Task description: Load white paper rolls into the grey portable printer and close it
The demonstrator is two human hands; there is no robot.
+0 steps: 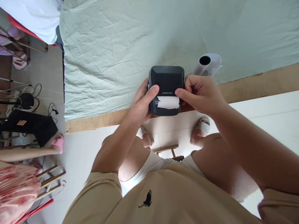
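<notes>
A dark label printer (166,77) with rounded corners is held at the table's near edge. White paper (168,102) with ragged ends shows across its lower front. My left hand (142,104) grips the printer's left side, thumb on the top face and the other fingers hidden beneath. At the right side, my right hand (202,92) is closed with curled fingers, its thumb tip against the printer beside the paper. Just beyond that hand, a roll of clear film (199,68) with a dark core end lies on the table, partly covered by the hand.
A pale green cloth (112,56) covers the table, whose wooden edge (257,81) runs in front of me. To the left are another person's leg (30,154), a wooden stool (50,180), a black bag-like object (29,124) and cables on the floor.
</notes>
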